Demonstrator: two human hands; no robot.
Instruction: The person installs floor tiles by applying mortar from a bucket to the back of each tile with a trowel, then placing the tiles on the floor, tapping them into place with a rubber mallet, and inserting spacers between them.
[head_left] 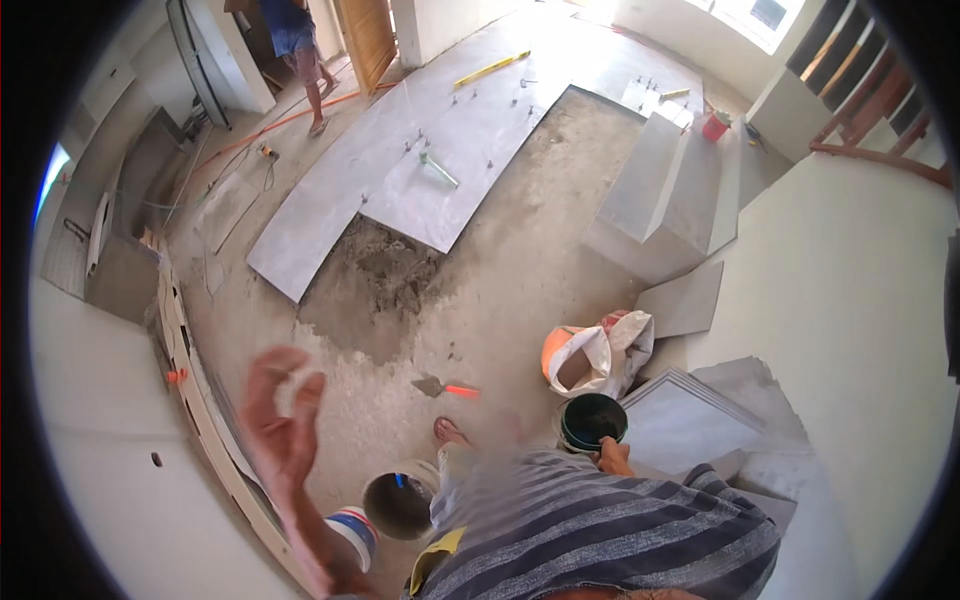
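My right hand [613,459] grips the near rim of a dark green bucket [580,441], which is at my right side by the open sacks. My left hand [283,412] is raised on the left, slightly blurred, its fingers curved and apart from the thumb, with nothing in it. On the floor between my hands lies a pointed trowel [446,388] with an orange-red handle. A grey-looking bucket [400,502] stands below my left hand, something blue inside. Beside it is a white bucket [354,534] with red and blue bands.
Large grey tiles [350,190] cover the far floor, bearing a yellow level [492,69] and a green tool [438,170]. Rough mortar [385,270] borders them. An open sack [580,358], stacked tiles [690,415] and tile-clad steps [665,190] stand right. A person [300,50] walks near the doorway.
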